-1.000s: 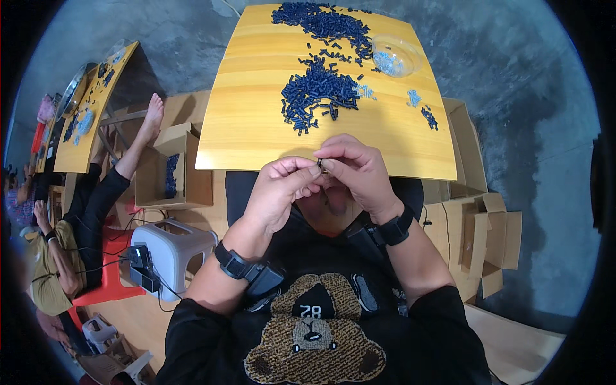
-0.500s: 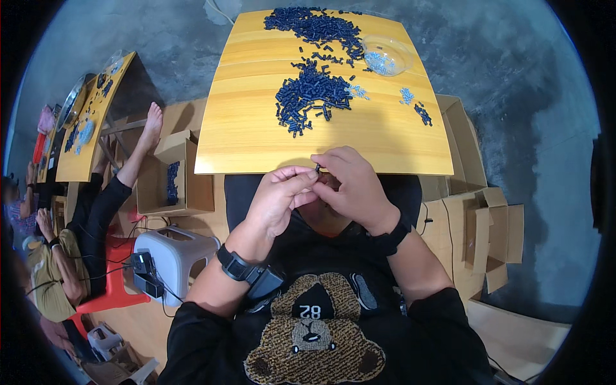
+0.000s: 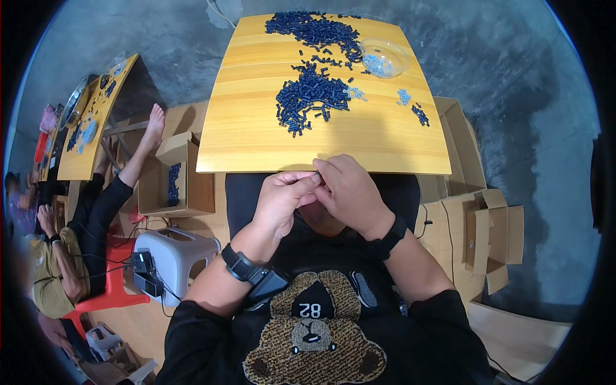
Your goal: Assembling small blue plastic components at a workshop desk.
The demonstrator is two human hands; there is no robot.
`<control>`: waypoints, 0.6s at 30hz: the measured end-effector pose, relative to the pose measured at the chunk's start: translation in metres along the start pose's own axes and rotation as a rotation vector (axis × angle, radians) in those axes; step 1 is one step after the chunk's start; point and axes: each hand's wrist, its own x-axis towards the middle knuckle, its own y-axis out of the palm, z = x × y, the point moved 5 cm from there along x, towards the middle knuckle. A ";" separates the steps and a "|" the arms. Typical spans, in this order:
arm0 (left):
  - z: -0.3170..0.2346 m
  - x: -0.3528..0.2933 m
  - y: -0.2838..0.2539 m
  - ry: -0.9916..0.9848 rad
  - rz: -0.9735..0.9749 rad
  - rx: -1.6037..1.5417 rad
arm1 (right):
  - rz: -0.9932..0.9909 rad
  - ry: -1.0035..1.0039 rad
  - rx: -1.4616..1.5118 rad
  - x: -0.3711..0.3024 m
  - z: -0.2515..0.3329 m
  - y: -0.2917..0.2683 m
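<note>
My left hand (image 3: 280, 200) and my right hand (image 3: 351, 192) meet at the near edge of the yellow wooden table (image 3: 256, 151). Pinched between their fingertips is a small black cylindrical piece (image 3: 317, 172), mostly covered by the fingers. On the table beyond them lies a heap of the same short black pieces (image 3: 308, 96), with a larger pile (image 3: 314, 29) at the far end. Small pale blue-grey parts (image 3: 355, 94) touch the heap's right side. More of them sit in a clear round bowl (image 3: 384, 59).
At the table's right are a little pale cluster (image 3: 403, 97) and a few black pieces (image 3: 419, 115). Open cardboard boxes (image 3: 491, 234) stand at right, another box (image 3: 183, 179) at left. A grey stool (image 3: 170, 253) holds cables. Another person (image 3: 61, 269) sits at a second table (image 3: 80, 154).
The fingers of both hands have closed in tighter around the black piece, so less of it shows. My right hand has tilted slightly lower over it.
</note>
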 end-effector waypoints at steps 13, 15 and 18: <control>0.005 0.001 0.001 -0.007 -0.028 -0.062 | 0.026 0.021 0.012 0.001 -0.004 0.002; 0.005 0.001 0.002 -0.006 -0.017 -0.078 | 0.008 0.035 0.043 0.000 -0.005 0.001; 0.004 0.000 0.003 -0.010 0.010 -0.124 | -0.040 0.049 0.083 0.000 -0.005 0.000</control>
